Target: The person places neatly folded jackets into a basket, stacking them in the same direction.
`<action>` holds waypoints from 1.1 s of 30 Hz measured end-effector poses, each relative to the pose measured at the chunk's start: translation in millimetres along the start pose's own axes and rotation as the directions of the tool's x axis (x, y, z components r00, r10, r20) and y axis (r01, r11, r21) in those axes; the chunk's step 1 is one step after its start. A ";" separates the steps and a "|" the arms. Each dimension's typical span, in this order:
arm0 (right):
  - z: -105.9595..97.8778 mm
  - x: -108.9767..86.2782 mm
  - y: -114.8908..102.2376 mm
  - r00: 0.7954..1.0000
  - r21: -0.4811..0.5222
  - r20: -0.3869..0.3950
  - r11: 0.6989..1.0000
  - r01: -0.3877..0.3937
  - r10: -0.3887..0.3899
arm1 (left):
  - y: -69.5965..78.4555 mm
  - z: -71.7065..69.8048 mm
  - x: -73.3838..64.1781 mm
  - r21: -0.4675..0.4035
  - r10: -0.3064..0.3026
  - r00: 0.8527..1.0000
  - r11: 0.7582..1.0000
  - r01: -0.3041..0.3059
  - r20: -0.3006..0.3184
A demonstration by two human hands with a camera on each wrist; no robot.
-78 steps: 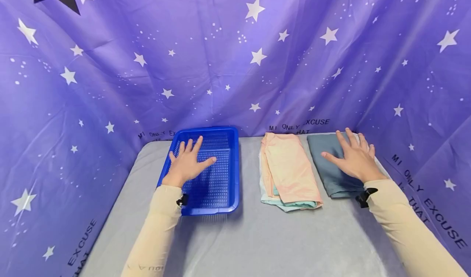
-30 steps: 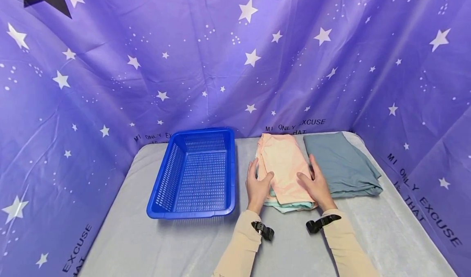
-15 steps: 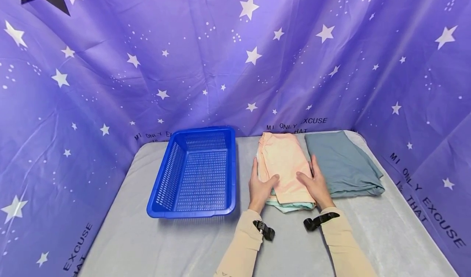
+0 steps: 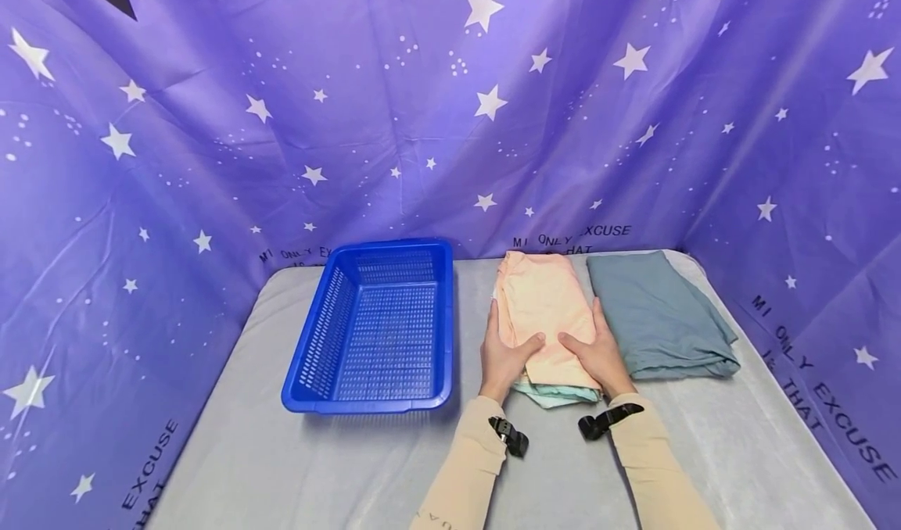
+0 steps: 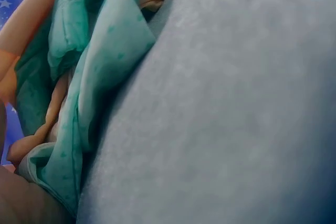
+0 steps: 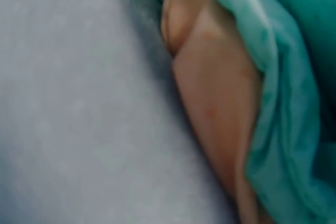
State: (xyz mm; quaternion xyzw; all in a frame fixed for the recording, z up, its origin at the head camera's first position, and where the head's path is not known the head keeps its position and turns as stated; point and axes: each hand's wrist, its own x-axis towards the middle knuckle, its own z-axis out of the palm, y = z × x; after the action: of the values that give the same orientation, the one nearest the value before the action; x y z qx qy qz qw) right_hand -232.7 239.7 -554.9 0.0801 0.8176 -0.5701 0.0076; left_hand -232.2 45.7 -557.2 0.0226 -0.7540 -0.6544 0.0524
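A folded peach garment (image 4: 545,303) lies on the grey-covered table, with folded teal cloth (image 4: 563,394) showing beneath its near edge. My left hand (image 4: 504,358) grips the left side of this pile, thumb on top. From the right side my right hand (image 4: 597,356) holds it the same way, the two thumbs pointing at each other. Most of the other fingers are hidden at the pile's sides. In the left wrist view the teal fabric (image 5: 113,51) hangs in loose folds close to the grey cover; the right wrist view shows teal fabric (image 6: 289,103) too.
To the left stands a blue plastic basket (image 4: 296,374) with mesh walls and nothing inside. A folded grey-blue cloth (image 4: 662,315) lies right of the pile. Purple star-printed curtains (image 4: 394,108) enclose the back and sides of the table (image 4: 394,467).
Both hands have come from above the basket and the grey-blue cloth to the sides of the peach pile. Over the last second their thumbs have slid closer together on top.
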 end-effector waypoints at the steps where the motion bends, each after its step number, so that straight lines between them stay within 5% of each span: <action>1: -0.8 0.0 0.1 1.000 -0.002 0.003 1.000 0.000 0.000 | 0.0 0.5 -0.4 0.008 0.008 1.000 1.000 -0.008 -0.004; 12: -4.6 0.1 1.2 1.000 -0.022 0.011 1.000 0.014 -0.014 | 1.5 3.7 -1.2 0.034 0.025 1.000 0.999 -0.024 -0.016; 22: -6.5 2.0 -2.6 0.999 -0.034 0.050 0.999 -0.013 0.015 | 6.7 0.0 7.3 -0.024 -0.117 0.993 0.993 0.118 0.027; 33: -7.9 3.9 -3.7 0.988 0.031 0.109 0.993 -0.112 0.108 | 11.4 -3.5 19.0 -0.145 -0.278 0.954 0.945 0.293 0.116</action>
State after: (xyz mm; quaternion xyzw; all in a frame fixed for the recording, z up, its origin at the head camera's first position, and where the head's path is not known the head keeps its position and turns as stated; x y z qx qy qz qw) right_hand -236.4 246.3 -549.2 0.0944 0.7997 -0.5874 0.0815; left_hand -250.2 42.0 -544.5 0.0967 -0.6893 -0.7139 -0.0768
